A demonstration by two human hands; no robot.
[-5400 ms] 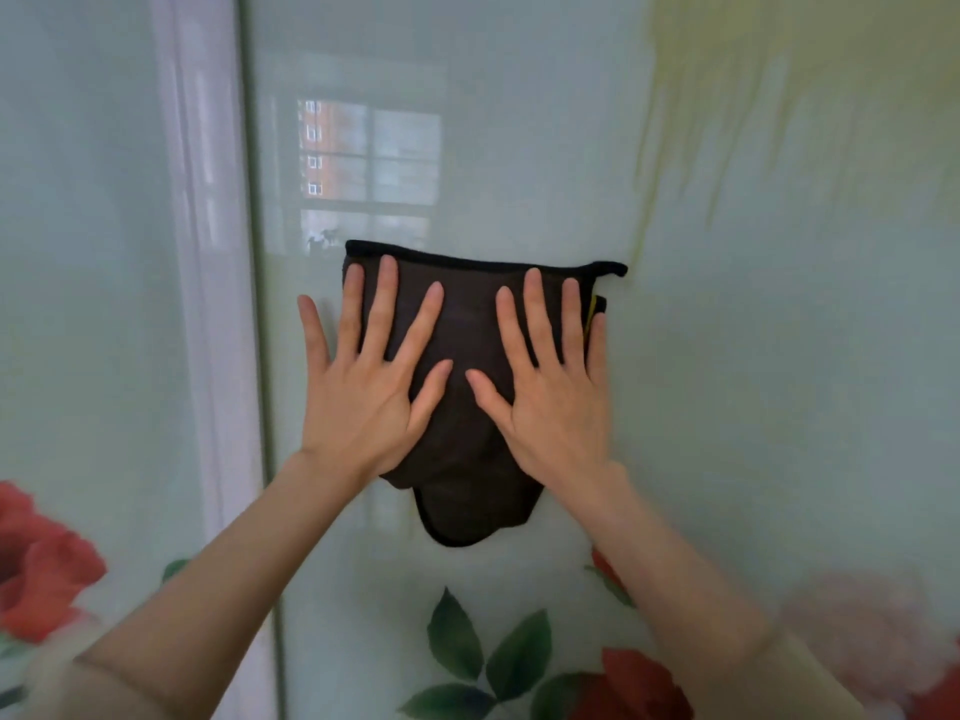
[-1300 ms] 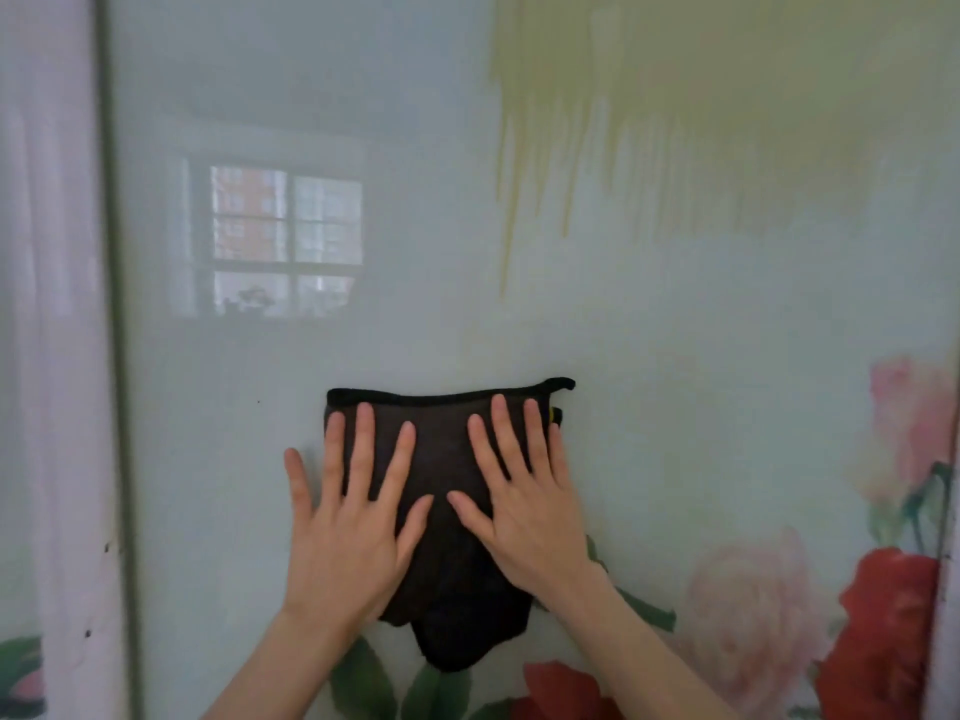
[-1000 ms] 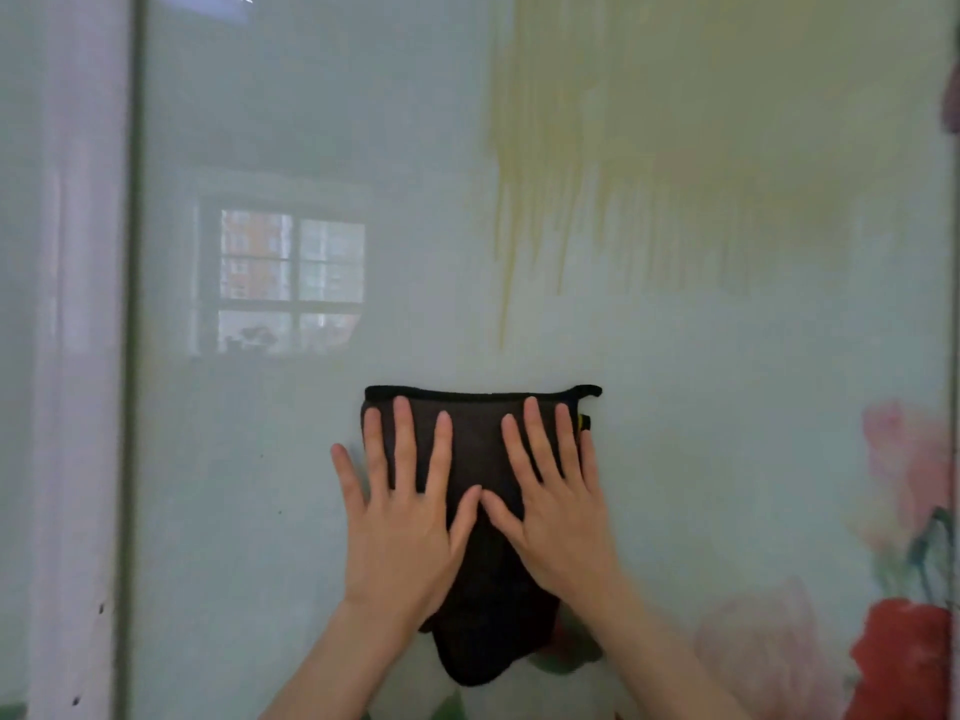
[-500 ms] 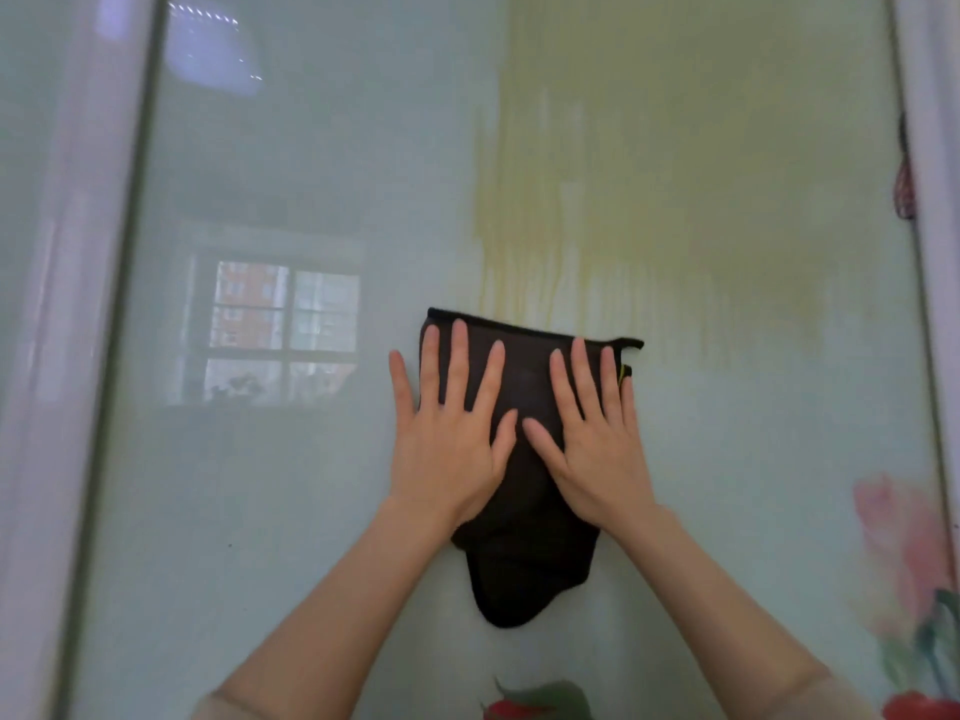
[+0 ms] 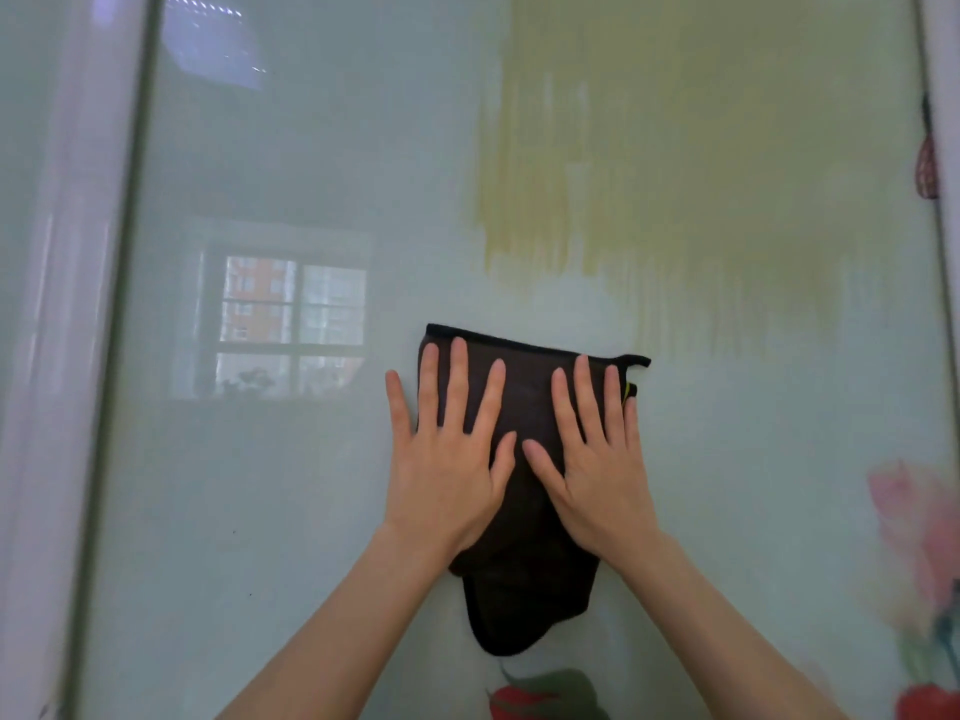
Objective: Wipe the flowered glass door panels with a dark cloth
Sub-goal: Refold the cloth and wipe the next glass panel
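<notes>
Dark cloth (image 5: 524,392), held flat against glass panel (image 5: 311,511) by two hands.
Left hand (image 5: 447,480) and right hand (image 5: 597,480) lie side by side on it, fingers straight, spread, pointing up. Its top hem runs crosswise just below the yellow patch (image 5: 701,174), nearer the right hand.

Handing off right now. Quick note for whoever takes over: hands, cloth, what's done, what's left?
Left hand: flat, fingers spread, pressing the dark cloth against the glass panel; the little finger lies off the cloth, on the glass.
Right hand: flat beside it, pressing the cloth's right half.
Cloth: mid-panel, just below the yellowish streaked patch; its lower end hangs free under the palms.
Done: one view cannot show how much is wiped.
Left: probably the stretch toward the white frame and the red flower below.
</notes>
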